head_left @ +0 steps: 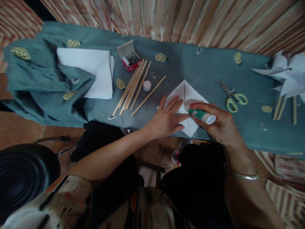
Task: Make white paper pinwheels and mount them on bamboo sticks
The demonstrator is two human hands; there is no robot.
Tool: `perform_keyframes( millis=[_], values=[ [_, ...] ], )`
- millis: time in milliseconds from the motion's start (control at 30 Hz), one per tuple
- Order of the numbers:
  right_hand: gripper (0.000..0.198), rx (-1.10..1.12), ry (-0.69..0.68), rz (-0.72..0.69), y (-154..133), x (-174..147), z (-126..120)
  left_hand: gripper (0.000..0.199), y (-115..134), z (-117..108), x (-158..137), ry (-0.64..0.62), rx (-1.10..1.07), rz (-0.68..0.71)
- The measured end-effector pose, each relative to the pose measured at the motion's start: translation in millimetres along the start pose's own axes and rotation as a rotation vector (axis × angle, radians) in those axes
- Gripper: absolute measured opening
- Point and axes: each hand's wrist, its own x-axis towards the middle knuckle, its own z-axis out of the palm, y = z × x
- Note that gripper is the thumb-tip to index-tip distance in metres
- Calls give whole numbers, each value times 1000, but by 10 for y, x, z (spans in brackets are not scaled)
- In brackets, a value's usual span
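- Patterned teal cloth (pixel 209 68) as work surface, front edge next to person's lap.
- Nearest: 1 round black seat (pixel 26 178), low at L; 1 silver bangle (pixel 240 176) on R wrist.
- 2 hands. L hand (pixel 165 120): fingers spread wide, flat on paper. R hand (pixel 221 124): fingers wrapped round 1 green glue stick (pixel 199 115), white base twd. viewer, other end down by paper; contact hidden, can't tell.
- 1 white paper (pixel 192 94), approx. square, creased corner to corner, under hands, nr front edge.
- L of paper: 1 lone wooden stick (pixel 148 96); 1 white cap (pixel 147 86) just beside; then bunch of sticks (pixel 130 86), overlapping, exact no. unclear.
- R of paper: 1 pr. scissors (pixel 230 93), green handles, blades apart.
- Far R: paper pinwheels (pixel 290 76), overlapping, no. unclear; 3 pale handles (pixel 294 109) showing.
- Farther back: 1 red box (pixel 134 66), lid up, w/ many small metal pins (pixel 132 60); L of it, 1 stack of white sheets (pixel 90 63), partly under cloth fold.
- Behind: striped curtain (pixel 178 19).
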Motion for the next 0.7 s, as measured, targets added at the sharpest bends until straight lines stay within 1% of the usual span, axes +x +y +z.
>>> perform_keyframes(
  millis=[267,533,700],
  values=[
    [26,7,-5,42,6,26,14,42,-12,23,-8,8,18,2],
    [26,12,-21,28,0,42,27,42,-11,26,-6,4,25,5],
    [26,30,-32,41,-6,60,40,43,-31,58,-19,34,11,27]
  ],
)
